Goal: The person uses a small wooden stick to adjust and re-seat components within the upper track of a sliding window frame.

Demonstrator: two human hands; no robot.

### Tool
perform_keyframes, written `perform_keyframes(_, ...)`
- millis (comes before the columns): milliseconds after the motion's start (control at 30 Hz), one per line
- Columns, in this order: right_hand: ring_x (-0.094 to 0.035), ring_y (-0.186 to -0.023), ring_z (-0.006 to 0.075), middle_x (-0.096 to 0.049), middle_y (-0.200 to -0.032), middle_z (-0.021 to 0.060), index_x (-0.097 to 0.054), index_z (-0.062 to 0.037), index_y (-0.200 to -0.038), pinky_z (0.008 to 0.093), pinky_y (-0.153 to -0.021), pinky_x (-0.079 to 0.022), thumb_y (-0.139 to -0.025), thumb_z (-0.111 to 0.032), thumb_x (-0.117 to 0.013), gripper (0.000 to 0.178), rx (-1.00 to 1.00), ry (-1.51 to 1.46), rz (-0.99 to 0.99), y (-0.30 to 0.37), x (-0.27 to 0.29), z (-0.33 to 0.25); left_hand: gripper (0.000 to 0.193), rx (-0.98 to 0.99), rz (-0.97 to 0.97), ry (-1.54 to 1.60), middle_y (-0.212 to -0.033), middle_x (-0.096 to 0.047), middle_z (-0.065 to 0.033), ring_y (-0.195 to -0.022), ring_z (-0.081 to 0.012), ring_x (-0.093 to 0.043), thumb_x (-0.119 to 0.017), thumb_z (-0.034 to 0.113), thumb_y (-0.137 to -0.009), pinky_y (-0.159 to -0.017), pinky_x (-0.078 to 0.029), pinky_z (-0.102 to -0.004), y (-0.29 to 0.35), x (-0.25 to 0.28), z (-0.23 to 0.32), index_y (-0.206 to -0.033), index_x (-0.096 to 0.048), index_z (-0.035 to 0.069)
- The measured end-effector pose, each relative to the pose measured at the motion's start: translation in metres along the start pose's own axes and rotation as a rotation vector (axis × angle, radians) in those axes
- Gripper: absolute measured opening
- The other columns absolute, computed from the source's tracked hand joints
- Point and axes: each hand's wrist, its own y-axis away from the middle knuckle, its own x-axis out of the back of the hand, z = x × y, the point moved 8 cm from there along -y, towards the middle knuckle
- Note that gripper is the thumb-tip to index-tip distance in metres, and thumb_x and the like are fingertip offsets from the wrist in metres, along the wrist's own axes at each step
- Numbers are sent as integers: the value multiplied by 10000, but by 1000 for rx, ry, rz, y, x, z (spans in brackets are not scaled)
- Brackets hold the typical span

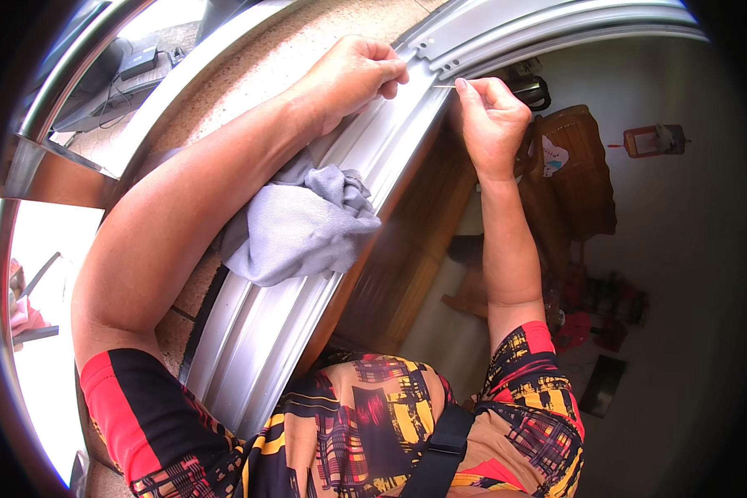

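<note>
My right hand [494,124] is closed in a pinch, with a thin, pale, needle-like stick [444,86] pointing left from its fingertips. Across the silver metal window track [253,340], my left hand [361,79] has its fingers curled together close to the far end of the rail. Whatever may be between those fingers is too small to make out. A crumpled grey cloth [299,224] lies over the track beneath my left forearm.
Speckled stone sill [307,33] runs along the track's left side. Beyond it stands a metal-framed window [54,79]. On my right, lower down, are a wooden chair [573,166] and a kettle-like vessel [533,91]. A red-framed item [654,141] shows at the far right.
</note>
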Motion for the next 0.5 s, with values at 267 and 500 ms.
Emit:
perform_keyframes(267, -464, -474, 95, -536, -526, 60, -636, 10, -716, 246, -482, -383, -793, -38, -699, 110, 10, 6, -12, 1, -3, 0, 157, 5, -7, 0, -641, -511, 53, -487, -5, -333, -559, 193, -929, -428, -227, -169, 0, 0, 0, -826, -623, 92)
perform_keyframes(500, -477, -473, 113, -545, -536, 74, -636, 7, -719, 260, -484, -390, -785, -39, -706, 107, 9, 41, 5, 1, -1, -2, 156, -2, -10, 5, -642, -507, 54, -487, -4, -330, -557, 190, -929, -429, -227, -168, 1, 1, -1, -833, -623, 86)
